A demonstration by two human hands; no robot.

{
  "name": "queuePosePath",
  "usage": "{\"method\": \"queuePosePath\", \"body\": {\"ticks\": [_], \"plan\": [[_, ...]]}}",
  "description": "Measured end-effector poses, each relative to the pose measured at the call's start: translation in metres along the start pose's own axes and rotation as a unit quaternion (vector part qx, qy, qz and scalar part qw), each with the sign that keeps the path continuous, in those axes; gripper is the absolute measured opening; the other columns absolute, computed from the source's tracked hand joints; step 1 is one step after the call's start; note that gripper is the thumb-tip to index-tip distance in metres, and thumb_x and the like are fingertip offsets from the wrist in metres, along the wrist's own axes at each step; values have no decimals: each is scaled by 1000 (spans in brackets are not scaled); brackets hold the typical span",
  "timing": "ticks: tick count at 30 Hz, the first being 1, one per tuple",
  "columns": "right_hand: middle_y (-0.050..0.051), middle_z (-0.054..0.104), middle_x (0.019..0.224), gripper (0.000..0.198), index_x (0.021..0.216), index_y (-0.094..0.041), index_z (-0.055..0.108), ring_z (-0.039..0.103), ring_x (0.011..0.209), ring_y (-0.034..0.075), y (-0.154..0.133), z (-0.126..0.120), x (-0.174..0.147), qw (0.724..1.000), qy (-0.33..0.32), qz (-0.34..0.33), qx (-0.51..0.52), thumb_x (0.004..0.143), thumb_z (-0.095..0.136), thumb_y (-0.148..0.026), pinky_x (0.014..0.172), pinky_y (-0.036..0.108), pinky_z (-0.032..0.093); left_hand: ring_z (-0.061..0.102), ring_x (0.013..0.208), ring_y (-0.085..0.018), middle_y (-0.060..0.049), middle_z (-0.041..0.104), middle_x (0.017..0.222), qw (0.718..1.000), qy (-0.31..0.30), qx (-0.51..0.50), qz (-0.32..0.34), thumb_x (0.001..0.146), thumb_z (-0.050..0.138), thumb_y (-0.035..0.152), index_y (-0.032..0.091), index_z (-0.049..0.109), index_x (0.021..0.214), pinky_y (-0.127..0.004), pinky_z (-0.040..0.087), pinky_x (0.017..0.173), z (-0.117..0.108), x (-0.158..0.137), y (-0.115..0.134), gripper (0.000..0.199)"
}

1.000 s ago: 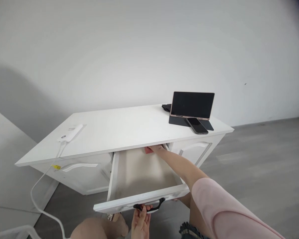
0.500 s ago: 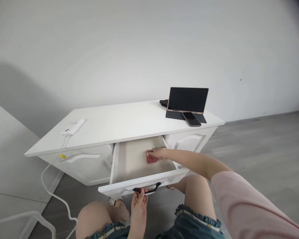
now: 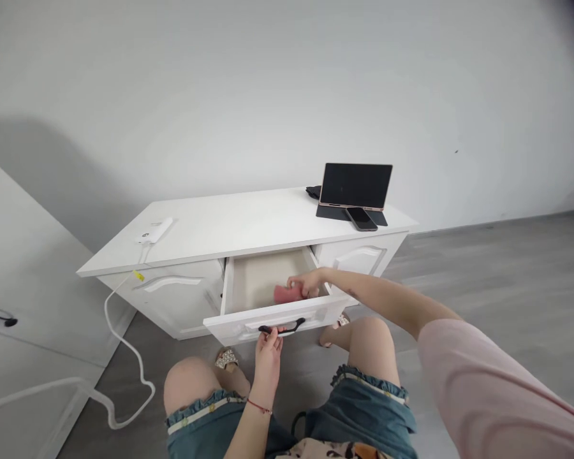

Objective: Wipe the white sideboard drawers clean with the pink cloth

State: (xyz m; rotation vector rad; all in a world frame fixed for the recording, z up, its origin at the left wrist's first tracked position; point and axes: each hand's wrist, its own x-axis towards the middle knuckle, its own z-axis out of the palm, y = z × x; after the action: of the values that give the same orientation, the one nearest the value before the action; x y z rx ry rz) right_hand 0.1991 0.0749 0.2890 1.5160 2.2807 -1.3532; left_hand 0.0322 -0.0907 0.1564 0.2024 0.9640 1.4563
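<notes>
A white drawer (image 3: 277,313) stands pulled out from the middle of a white cabinet (image 3: 239,220). My left hand (image 3: 268,350) is closed on the drawer's black handle (image 3: 294,327), fingers hooked behind it from below. Inside the drawer, toward its front right, my right hand (image 3: 307,282) grips a pinkish-red cloth (image 3: 287,294). The cloth lies against the drawer's inside near the front panel, which hides the lower part of cloth and hand. The drawer's pale bottom (image 3: 256,277) shows to the left of the cloth.
On the cabinet top, a tablet-like screen (image 3: 355,185) leans on its dark stand, a phone (image 3: 361,218) before it and a black item (image 3: 313,192) behind. A white adapter (image 3: 155,231) with a white cable (image 3: 124,338) sits left. A white cupboard door (image 3: 23,274) stands far left.
The drawer looks less far out than before, with my left hand still on its handle. My right hand and the cloth are now closer to the drawer front. The view has shifted slightly.
</notes>
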Motion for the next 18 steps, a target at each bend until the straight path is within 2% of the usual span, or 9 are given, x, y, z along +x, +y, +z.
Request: {"method": "queuePosePath", "body": {"ticks": [2, 3, 6, 7, 9, 11, 13, 15, 18], "plan": [[-5, 66, 78, 65, 129, -22, 48, 63, 65, 12, -4, -23, -23, 999, -14, -37, 28, 67, 55, -4, 63, 24, 52, 68, 85, -14, -1, 72, 79, 1000, -3, 1, 3, 57, 88, 28, 20, 59, 70, -28, 44, 82, 4, 3, 2, 33], [-4, 66, 80, 69, 136, -22, 41, 63, 67, 13, -5, -31, -38, 995, -3, -80, 54, 70, 52, -5, 65, 24, 52, 68, 86, -14, 0, 72, 80, 1000, -5, -1, 5, 58, 87, 28, 20, 58, 70, -28, 43, 83, 6, 4, 3, 32], [0, 63, 85, 73, 144, -26, 36, 63, 75, 17, 5, -33, -89, 983, 80, -162, 34, 74, 47, -9, 69, 30, 54, 67, 84, -14, 0, 71, 79, 1000, -4, -6, 4, 60, 86, 25, 21, 55, 68, -28, 43, 84, 11, 8, 7, 32], [3, 62, 94, 73, 144, -28, 39, 63, 82, 19, 13, -23, -104, 974, 151, -169, -1, 74, 46, -9, 75, 33, 54, 67, 82, -13, 0, 71, 79, 1000, -5, -7, 3, 61, 86, 24, 21, 55, 67, -28, 43, 84, 12, 9, 9, 32], [8, 56, 113, 66, 139, -28, 50, 61, 99, 23, 32, 11, -121, 935, 303, -165, -82, 75, 47, -10, 90, 40, 52, 66, 80, -13, 0, 71, 79, 1000, -6, -10, 2, 62, 85, 22, 21, 54, 67, -29, 43, 84, 14, 11, 10, 31], [10, 49, 122, 62, 138, -31, 52, 57, 110, 25, 53, 55, -121, 883, 434, -121, -130, 80, 43, -10, 97, 44, 50, 65, 79, -13, 1, 71, 79, 1000, -10, -21, 4, 61, 86, 22, 21, 55, 67, -29, 43, 84, 15, 12, 11, 32], [11, 44, 132, 61, 141, -31, 48, 49, 123, 29, 68, 98, -106, 830, 526, -72, -171, 85, 40, -9, 102, 48, 46, 65, 79, -13, 2, 71, 77, 999, -5, -35, 3, 59, 87, 22, 21, 55, 67, -30, 43, 85, 16, 13, 10, 33], [14, 38, 142, 59, 146, -28, 42, 41, 131, 33, 72, 129, -85, 802, 560, -38, -207, 90, 37, -11, 103, 52, 45, 65, 77, -12, 2, 70, 75, 999, 6, -48, 1, 57, 88, 22, 21, 55, 67, -31, 43, 85, 16, 14, 7, 35], [18, 34, 148, 53, 149, -23, 37, 41, 131, 37, 57, 152, -54, 802, 549, -14, -235, 96, 36, -23, 105, 55, 41, 64, 74, -11, 3, 70, 76, 998, 12, -61, 13, 58, 89, 23, 21, 55, 69, -30, 46, 82, 13, 15, 2, 35]]}}
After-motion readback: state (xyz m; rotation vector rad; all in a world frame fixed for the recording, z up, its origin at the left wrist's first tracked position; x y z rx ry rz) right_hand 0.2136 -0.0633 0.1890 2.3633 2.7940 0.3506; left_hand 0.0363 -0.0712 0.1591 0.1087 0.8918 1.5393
